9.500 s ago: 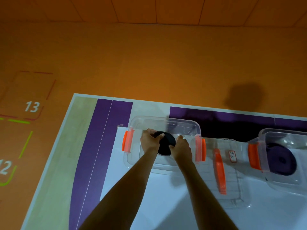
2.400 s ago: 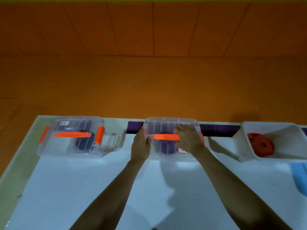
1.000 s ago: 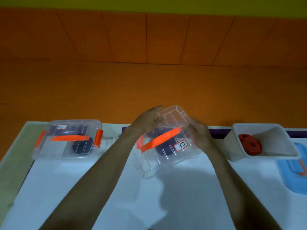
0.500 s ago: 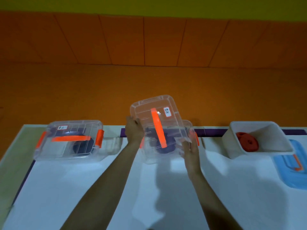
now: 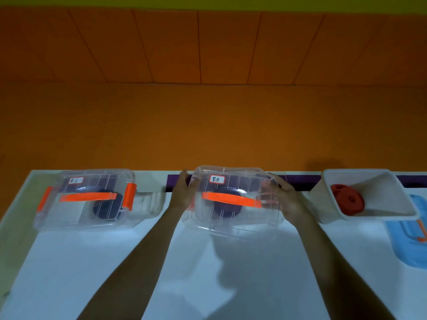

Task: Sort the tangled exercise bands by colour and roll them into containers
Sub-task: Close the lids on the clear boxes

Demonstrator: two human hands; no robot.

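Note:
A clear lidded container (image 5: pixel 233 218) with an orange handle and a white label sits between my hands, a rolled purple band (image 5: pixel 227 205) inside it. My left hand (image 5: pixel 183 192) grips its left end and my right hand (image 5: pixel 285 197) grips its right end. The box looks slightly tilted, its near edge toward me. To the left stands a second clear closed container (image 5: pixel 69 213) with orange latches, holding a rolled dark band (image 5: pixel 106 210). At the right a white open bin (image 5: pixel 379 195) holds a rolled red band (image 5: pixel 347 202).
A blue lid (image 5: pixel 406 241) with an orange clip lies on the white table (image 5: pixel 69 273) at the far right, partly under the white bin. A purple strip runs along the table's far edge. Orange floor and wall lie beyond.
The middle container has been turned in my hands from handle pointing away to handle running left-right, label now at the far side, and lowered toward the table.

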